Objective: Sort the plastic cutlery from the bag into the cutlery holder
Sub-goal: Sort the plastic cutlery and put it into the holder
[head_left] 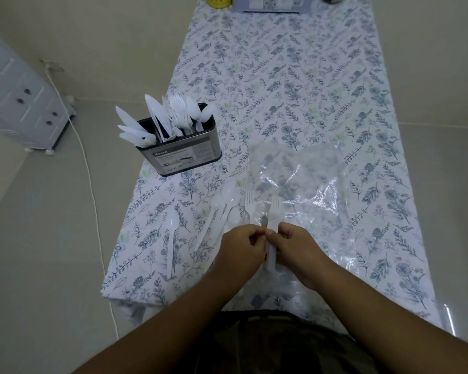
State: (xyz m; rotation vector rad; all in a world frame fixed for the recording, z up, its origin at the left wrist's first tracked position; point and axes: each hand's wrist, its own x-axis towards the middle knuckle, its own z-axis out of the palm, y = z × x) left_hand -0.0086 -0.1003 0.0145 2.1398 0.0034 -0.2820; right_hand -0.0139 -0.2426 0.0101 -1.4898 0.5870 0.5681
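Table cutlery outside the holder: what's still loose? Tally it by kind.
forks: 2
spoons: at least 4; most overlap in a cluster, so the count is uncertain
Total: at least 6

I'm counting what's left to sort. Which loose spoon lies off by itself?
The spoon nearest the table's left edge. It lies alone on the cloth, while the other spoons cluster together beside the forks, just ahead of the left hand.

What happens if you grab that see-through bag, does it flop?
The clear plastic bag would probably flop and crumple: it lies flat and wrinkled on the floral tablecloth. It looks thin and nearly empty, so likely very light. Its shiny surface may feel slippery.
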